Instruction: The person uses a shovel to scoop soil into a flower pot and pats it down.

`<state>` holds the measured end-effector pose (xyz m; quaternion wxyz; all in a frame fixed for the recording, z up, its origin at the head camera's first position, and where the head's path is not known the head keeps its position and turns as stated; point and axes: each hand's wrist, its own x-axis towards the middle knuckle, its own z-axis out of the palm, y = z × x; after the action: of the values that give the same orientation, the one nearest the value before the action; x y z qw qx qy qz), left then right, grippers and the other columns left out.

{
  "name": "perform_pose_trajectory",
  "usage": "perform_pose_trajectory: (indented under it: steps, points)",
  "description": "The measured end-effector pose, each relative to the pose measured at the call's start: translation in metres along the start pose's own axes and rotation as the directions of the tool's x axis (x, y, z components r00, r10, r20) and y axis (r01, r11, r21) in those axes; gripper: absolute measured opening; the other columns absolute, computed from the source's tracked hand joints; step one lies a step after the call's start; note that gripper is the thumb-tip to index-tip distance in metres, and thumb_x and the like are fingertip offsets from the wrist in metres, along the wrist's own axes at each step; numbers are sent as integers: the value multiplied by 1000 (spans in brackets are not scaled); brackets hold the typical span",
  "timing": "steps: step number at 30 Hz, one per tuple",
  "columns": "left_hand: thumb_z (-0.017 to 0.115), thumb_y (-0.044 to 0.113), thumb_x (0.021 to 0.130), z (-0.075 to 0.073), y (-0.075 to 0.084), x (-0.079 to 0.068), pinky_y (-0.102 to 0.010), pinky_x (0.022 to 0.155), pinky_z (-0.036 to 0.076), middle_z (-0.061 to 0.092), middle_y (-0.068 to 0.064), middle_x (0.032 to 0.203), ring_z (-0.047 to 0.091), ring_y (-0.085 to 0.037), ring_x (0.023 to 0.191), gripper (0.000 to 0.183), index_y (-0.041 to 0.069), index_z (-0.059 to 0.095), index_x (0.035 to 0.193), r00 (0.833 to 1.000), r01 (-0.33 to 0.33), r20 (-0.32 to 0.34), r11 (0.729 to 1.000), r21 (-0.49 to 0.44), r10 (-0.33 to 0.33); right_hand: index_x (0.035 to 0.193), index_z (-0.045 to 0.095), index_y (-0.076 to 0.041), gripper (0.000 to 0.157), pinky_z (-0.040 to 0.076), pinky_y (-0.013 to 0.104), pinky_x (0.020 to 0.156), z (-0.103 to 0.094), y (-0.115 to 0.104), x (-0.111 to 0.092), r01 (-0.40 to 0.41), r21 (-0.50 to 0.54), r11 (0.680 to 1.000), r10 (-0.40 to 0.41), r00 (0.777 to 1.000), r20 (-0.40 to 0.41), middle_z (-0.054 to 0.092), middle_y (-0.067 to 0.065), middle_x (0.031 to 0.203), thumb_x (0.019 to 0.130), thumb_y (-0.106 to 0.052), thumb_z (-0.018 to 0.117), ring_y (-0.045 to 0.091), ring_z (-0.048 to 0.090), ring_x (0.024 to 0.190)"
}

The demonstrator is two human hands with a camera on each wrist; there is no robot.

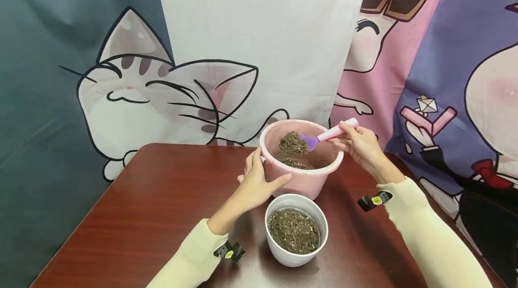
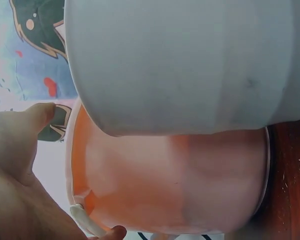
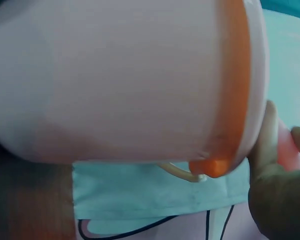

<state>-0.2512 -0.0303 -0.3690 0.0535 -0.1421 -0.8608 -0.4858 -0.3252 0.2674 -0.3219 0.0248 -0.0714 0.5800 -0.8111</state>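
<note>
My right hand (image 1: 362, 144) pinches the pink handle of a small toy shovel (image 1: 333, 132) with a purple blade. Dark, crumbly soil (image 1: 293, 143) is heaped on the blade, above the inside of a pink bucket (image 1: 301, 183). More soil shows at the bottom of this bucket. Against the bucket's left side rests my left hand (image 1: 256, 181), its thumb stretched across the front and its fingers beside the rim and the white handle end (image 2: 85, 220). In front of the bucket stands a white pot (image 1: 296, 258) with soil inside.
Everything stands on a reddish-brown wooden table (image 1: 170, 198). Behind it hangs a printed cloth (image 1: 259, 18) with cartoon figures, close to the bucket's back. In the left wrist view the white pot fills much of the space before the bucket.
</note>
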Motion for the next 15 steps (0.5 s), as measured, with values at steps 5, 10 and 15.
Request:
perform_pose_trajectory:
  steps: [5, 10, 15]
  points:
    - [74, 51, 83, -4, -3, -8, -63, 96, 18, 18, -20, 156, 26, -37, 142, 107, 4, 12, 157, 999, -24, -21, 998, 58, 25, 92, 71, -2, 19, 56, 27, 68, 3, 10, -13, 87, 15, 996, -87, 995, -43, 75, 15, 86, 98, -18, 64, 21, 74, 79]
    - [76, 49, 81, -8, -8, -25, -58, 91, 23, 19, -19, 155, 24, -37, 139, 103, 7, 19, 156, 997, -58, -40, 989, 139, 64, 95, 71, 1, 23, 57, 28, 69, 6, 15, -24, 144, 34, 989, -144, 989, -19, 74, 18, 90, 100, -18, 60, 24, 73, 85]
    - [76, 54, 80, -11, -9, -38, -51, 89, 23, 22, -15, 153, 23, -33, 133, 99, 7, 27, 153, 993, -119, 21, 971, 208, 118, 94, 73, 4, 27, 56, 34, 74, 6, 15, -37, 227, 68, 972, -224, 973, -56, 73, 21, 89, 102, -17, 57, 28, 73, 84]
